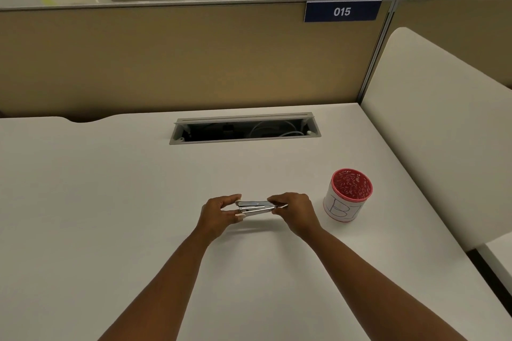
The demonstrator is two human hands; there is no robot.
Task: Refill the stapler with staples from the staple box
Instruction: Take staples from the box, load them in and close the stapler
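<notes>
A small silver metal stapler [256, 207] is held lengthwise just above the white desk [110, 202], in the middle of the head view. My left hand [219, 216] pinches its left end between thumb and fingers. My right hand [295, 213] grips its right end, where a thin pale piece sticks out toward the right. The stapler's two halves lie close together. No staple box shows in this view.
A red-rimmed round cup [349, 195] with a white paper label stands to the right of my right hand. A cable slot [245, 128] lies open at the back of the desk. A tan partition [180, 58] and a white side panel [432, 147] enclose the desk.
</notes>
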